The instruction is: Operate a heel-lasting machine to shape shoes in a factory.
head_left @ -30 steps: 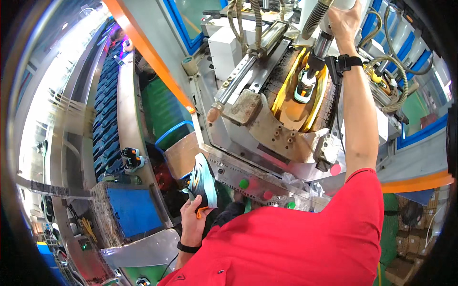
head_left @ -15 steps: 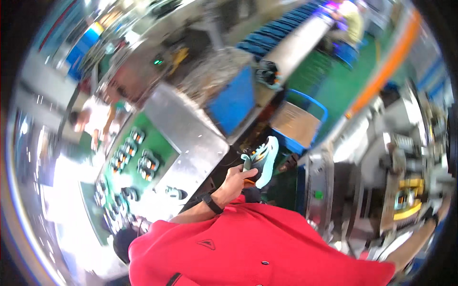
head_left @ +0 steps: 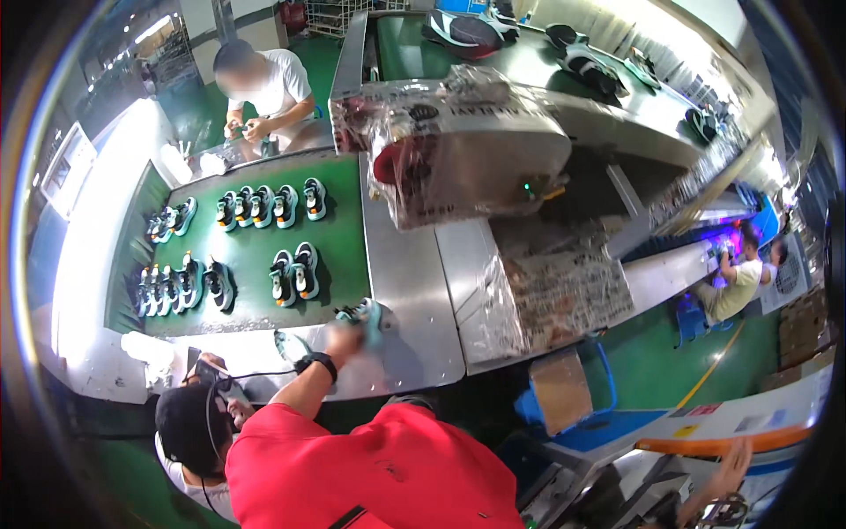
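My left hand (head_left: pixel 345 340), blurred, is closed on a light teal and dark sneaker (head_left: pixel 370 324) over the metal edge of the green conveyor belt (head_left: pixel 339 264). A pale sneaker (head_left: pixel 289 347) lies on the metal ledge near my left wrist, which wears a black band. My right hand (head_left: pixel 731 467) is far off at the lower right, fingers stretched out beside an orange bar (head_left: pixel 705 443); I see nothing in it. Several sneakers (head_left: pixel 282 278) stand in loose rows on the belt.
A person (head_left: pixel 273 88) in white works across the belt. Another person in a dark cap (head_left: pixel 189 423) is close at my left. A plastic-wrapped machine (head_left: pixel 476 159) stands ahead. A blue-framed chair (head_left: pixel 564 392) and a seated person (head_left: pixel 738 282) are to the right.
The view has swung left toward the belt. My left hand has carried the sneaker from in front of my body to the metal edge. My right hand now shows beside the orange bar.
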Tool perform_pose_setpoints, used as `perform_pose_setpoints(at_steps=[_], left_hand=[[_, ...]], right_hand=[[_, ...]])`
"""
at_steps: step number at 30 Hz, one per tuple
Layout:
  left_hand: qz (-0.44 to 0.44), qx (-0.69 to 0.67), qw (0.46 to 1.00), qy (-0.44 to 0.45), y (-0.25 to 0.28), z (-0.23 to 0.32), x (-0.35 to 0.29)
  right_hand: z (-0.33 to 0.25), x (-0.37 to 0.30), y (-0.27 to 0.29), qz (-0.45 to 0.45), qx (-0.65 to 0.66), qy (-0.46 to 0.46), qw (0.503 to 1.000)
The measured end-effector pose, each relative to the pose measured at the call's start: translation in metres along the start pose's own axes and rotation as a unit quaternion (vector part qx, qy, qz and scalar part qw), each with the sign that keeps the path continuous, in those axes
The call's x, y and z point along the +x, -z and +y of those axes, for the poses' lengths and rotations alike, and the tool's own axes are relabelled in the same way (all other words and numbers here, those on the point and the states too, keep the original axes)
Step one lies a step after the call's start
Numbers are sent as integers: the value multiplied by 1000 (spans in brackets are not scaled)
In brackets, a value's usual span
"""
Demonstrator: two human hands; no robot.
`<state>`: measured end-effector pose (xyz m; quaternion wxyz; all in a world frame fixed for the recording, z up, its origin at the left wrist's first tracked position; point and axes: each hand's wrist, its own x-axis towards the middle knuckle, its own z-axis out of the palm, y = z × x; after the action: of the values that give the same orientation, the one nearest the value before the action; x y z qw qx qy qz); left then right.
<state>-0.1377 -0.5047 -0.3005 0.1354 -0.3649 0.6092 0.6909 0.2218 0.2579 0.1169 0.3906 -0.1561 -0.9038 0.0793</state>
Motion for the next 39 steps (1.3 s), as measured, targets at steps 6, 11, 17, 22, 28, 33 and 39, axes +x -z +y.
perform_pose_setpoints(at_steps=[6, 11, 17, 22, 28, 33, 39], left_hand=[[180, 192, 934, -242, 30, 36, 132], [165, 268, 938, -144, -16, 57, 134], [268, 206, 926, -170, -31, 45, 169], [229, 198, 946, -111, -29, 80, 180], [294, 297, 858, -300, 15, 16, 195], [-105, 99, 949, -282, -50, 48, 51], [-730, -136, 657, 133, -195, 163, -224]], right_hand=[[-399, 270, -227, -113, 138, 100, 979], [-588, 404, -398, -298, 112, 289, 903], [-697, 460, -522, -554, 160, 237, 782], [-664, 456, -534, -302, 202, 359, 860], [-657, 354, -433, 138, -39, 525, 839], [-558, 304, -297, 68, 151, 430, 888], [-421, 157, -176, 40, -10, 406, 913]])
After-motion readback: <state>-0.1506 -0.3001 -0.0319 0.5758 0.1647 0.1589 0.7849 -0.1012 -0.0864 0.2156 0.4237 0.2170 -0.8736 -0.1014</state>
